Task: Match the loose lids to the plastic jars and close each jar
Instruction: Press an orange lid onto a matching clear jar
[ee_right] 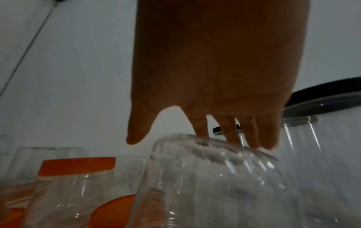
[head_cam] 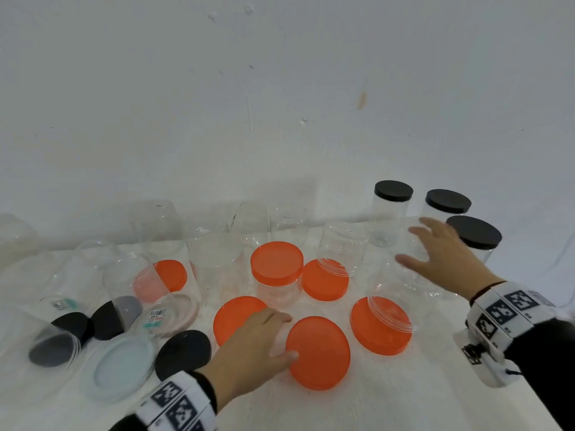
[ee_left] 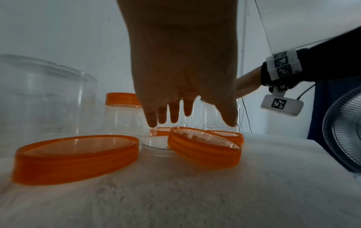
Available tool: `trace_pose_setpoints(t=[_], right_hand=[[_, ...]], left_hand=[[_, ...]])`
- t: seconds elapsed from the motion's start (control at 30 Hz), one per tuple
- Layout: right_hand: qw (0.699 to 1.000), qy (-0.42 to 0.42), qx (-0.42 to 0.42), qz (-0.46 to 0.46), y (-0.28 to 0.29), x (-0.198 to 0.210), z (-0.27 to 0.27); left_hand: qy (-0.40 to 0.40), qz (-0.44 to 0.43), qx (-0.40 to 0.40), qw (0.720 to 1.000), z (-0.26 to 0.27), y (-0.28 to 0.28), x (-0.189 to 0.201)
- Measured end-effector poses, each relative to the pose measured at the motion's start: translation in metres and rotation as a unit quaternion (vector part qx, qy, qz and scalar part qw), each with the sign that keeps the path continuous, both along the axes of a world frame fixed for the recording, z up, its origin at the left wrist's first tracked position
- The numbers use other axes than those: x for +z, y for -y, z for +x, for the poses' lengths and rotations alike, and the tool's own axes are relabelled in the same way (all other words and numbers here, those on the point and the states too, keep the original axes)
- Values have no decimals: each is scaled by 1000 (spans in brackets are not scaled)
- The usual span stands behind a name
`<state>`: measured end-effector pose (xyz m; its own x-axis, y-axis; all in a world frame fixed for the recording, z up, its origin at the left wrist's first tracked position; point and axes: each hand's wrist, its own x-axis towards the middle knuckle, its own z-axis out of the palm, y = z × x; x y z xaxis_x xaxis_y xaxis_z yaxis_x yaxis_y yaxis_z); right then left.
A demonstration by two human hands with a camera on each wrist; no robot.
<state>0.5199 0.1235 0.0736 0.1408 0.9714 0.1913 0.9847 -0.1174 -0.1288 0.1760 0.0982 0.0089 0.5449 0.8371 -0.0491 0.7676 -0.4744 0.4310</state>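
My left hand (head_cam: pixel 291 335) reaches over the near orange lid (head_cam: pixel 317 353), fingers spread and straight, thumb touching its left rim. In the left wrist view that orange lid (ee_left: pixel 203 148) sits tilted under the left hand (ee_left: pixel 193 123). My right hand (head_cam: pixel 410 244) lies spread on the upturned base of a clear jar (head_cam: pixel 404 284), whose mouth leans on another orange lid (head_cam: pixel 381 328). The right wrist view shows the right hand (ee_right: pixel 195 141) with straight fingertips (ee_right: pixel 254 143) touching the clear jar (ee_right: pixel 215 177). One jar with an orange lid (head_cam: pixel 277 269) stands closed at the centre.
Three black-lidded jars (head_cam: pixel 393 209) stand at the back right. More orange lids (head_cam: pixel 239 318), black lids (head_cam: pixel 183 353), a pale blue lid (head_cam: pixel 124 367) and several open clear jars (head_cam: pixel 214 262) crowd the white table (head_cam: pixel 404 399). A fan (ee_left: pixel 343 131) stands off the table's right edge.
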Motion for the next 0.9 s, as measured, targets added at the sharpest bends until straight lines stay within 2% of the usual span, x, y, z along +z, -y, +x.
trace_pose_setpoints(t=[0.13, 0.2, 0.3, 0.4, 0.5, 0.63, 0.77, 0.9], right_hand=[[975, -54, -34, -212, -3, -13, -11], [960, -81, -50, -265, -3, -16, -11], [956, -140, -53, -251, 0, -16, -11], [966, -144, -47, -210, 6, -15, -14], [975, -148, -25, -163, 13, -8, -22], [978, -171, 24, -118, 25, 8, -36], [970, -194, 74, -128, 39, 16, -58], [954, -248, 117, -120, 51, 8, -93]], left_hand=[[-61, -53, -66, 995, 29, -1, -4], [-114, -73, -83, 987, 36, 2, -7], [-147, -76, -81, 983, 42, 6, -11], [-136, -54, -58, 988, 44, 10, -13], [-85, -50, -38, 994, 39, 10, -11], [49, -72, 11, 996, 19, 9, -1], [179, -84, 77, 977, -12, 6, 16], [279, -99, 136, 945, -47, 2, 29]])
